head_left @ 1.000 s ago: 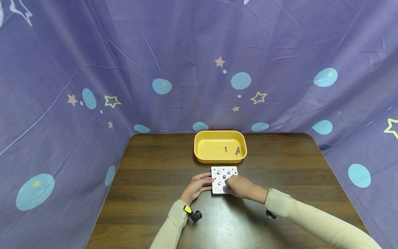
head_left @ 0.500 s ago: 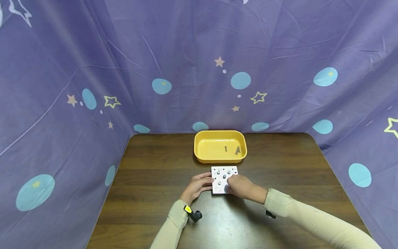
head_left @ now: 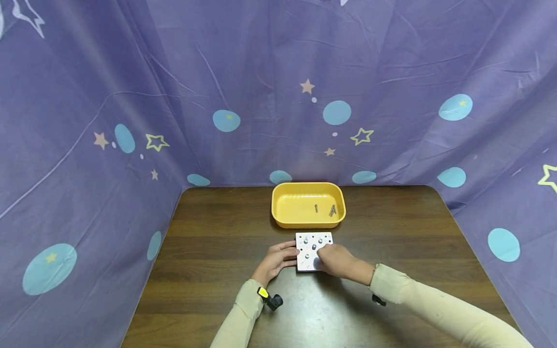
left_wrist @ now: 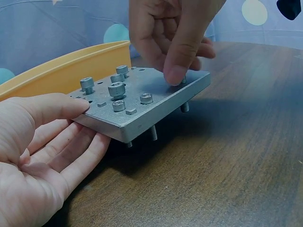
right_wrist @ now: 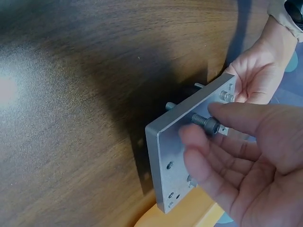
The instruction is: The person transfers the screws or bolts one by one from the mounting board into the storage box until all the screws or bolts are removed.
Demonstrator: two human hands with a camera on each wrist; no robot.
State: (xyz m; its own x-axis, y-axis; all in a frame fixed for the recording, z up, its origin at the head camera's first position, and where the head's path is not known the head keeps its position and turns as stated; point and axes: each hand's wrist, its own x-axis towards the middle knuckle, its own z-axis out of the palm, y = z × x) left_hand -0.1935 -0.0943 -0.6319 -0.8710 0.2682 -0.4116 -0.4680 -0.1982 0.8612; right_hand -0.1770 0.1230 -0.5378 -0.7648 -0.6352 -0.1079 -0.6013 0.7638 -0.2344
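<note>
In the head view the left hand [head_left: 274, 262] grips the left edge of a silver metal plate [head_left: 302, 265]. Its thumb lies on top and its fingers are underneath in the left wrist view, which shows the plate [left_wrist: 156, 109] raised off the table. Several socket-head bolts, one of them a tall bolt [left_wrist: 117, 90], stand in the plate, and some threaded ends poke out below. The right hand [head_left: 341, 262] is over the plate's right side. In the right wrist view the right hand [right_wrist: 255, 161] has its thumb and fingers around a bolt [right_wrist: 211, 125] standing partly out of the plate.
A yellow tray [head_left: 306, 225] stands behind the plate, with several loose bolts [head_left: 332, 210] at its right and a single bolt [head_left: 316, 208] nearer its middle. The wooden table [head_left: 209, 270] is bordered by a purple patterned curtain [head_left: 270, 135].
The right hand's fingertips have shifted slightly at the plate's right side. The left hand, plate and tray have kept their places.
</note>
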